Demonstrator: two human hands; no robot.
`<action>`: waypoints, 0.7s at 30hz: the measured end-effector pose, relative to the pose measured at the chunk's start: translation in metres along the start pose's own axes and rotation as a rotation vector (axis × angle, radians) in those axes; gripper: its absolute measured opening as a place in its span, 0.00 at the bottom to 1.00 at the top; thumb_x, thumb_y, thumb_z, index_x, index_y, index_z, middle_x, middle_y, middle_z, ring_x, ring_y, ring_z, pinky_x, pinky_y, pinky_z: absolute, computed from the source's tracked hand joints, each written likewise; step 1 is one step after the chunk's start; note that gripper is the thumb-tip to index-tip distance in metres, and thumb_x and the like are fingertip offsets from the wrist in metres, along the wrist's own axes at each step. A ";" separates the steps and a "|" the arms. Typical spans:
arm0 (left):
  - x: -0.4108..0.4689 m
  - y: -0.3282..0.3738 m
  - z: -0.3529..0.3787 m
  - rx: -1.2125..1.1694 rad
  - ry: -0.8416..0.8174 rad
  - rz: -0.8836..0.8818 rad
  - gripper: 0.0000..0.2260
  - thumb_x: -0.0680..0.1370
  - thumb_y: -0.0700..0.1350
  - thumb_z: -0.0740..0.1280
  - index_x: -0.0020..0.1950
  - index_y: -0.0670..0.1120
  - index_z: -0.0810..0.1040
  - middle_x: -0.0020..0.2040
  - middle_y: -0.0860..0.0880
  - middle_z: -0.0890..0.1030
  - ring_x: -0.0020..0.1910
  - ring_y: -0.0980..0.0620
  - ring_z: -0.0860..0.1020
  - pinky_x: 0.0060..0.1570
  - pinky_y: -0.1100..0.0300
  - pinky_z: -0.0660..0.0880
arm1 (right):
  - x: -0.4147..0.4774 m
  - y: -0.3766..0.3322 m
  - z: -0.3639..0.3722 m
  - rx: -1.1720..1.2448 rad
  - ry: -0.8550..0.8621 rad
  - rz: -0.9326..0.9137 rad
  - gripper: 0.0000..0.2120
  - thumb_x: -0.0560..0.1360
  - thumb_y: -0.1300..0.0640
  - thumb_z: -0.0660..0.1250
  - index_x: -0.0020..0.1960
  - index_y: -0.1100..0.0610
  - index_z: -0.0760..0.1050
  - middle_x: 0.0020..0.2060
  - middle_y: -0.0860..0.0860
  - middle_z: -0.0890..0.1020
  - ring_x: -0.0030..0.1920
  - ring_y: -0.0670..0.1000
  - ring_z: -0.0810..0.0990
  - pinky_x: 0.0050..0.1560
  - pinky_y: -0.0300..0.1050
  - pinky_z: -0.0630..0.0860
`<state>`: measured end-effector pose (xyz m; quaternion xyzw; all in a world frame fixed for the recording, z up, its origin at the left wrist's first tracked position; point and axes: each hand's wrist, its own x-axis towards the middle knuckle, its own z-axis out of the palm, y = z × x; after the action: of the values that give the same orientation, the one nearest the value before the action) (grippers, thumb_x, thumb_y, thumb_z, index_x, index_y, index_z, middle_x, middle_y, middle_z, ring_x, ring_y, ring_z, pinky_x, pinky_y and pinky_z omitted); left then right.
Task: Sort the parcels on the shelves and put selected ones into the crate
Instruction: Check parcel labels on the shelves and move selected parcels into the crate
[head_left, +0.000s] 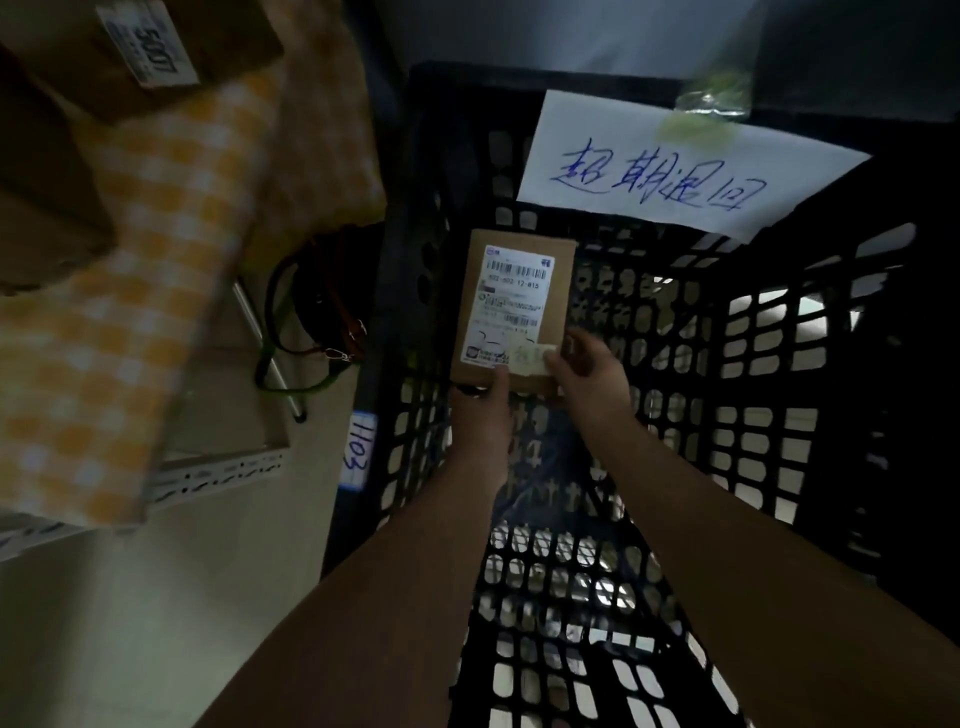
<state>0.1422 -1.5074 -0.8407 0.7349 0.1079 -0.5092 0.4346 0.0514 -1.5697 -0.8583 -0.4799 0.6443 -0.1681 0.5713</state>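
Head view: a small flat brown cardboard parcel (511, 306) with a white barcode label is held over the inside of the black lattice crate (779, 364), towards its left wall. The left hand (483, 410) has its fingers clamped on the parcel's near edge. The right hand (592, 374) pinches its near right corner. The crate floor beneath is open. A paper sign (665, 171) on the crate's far wall reads "超期退回" in blue pen. A tag (359, 449) outside the left wall reads "1103". Left of the crate lies a yellow-checked bag (130, 312).
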 end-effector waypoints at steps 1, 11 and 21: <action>0.006 -0.004 0.005 -0.142 0.018 -0.006 0.29 0.76 0.51 0.70 0.72 0.46 0.64 0.65 0.44 0.76 0.58 0.46 0.79 0.58 0.50 0.77 | 0.000 0.001 -0.001 -0.006 -0.024 -0.047 0.21 0.77 0.58 0.67 0.70 0.55 0.70 0.60 0.53 0.80 0.59 0.52 0.79 0.60 0.55 0.77; 0.017 -0.018 0.018 -0.081 0.120 0.107 0.27 0.77 0.54 0.68 0.70 0.46 0.62 0.64 0.42 0.76 0.56 0.39 0.79 0.53 0.45 0.79 | 0.001 -0.003 -0.012 -0.346 -0.058 -0.268 0.29 0.80 0.54 0.62 0.78 0.47 0.55 0.67 0.54 0.74 0.63 0.50 0.74 0.58 0.42 0.72; -0.070 0.031 -0.005 0.395 -0.010 0.147 0.27 0.80 0.55 0.61 0.74 0.44 0.63 0.67 0.42 0.74 0.62 0.43 0.74 0.64 0.48 0.72 | -0.059 -0.069 -0.065 -0.852 -0.186 -0.269 0.28 0.82 0.48 0.56 0.78 0.51 0.52 0.76 0.57 0.58 0.75 0.59 0.57 0.72 0.54 0.62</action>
<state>0.1320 -1.5027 -0.7652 0.8093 -0.0500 -0.4911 0.3183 0.0157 -1.5773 -0.7524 -0.7645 0.5338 0.0829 0.3516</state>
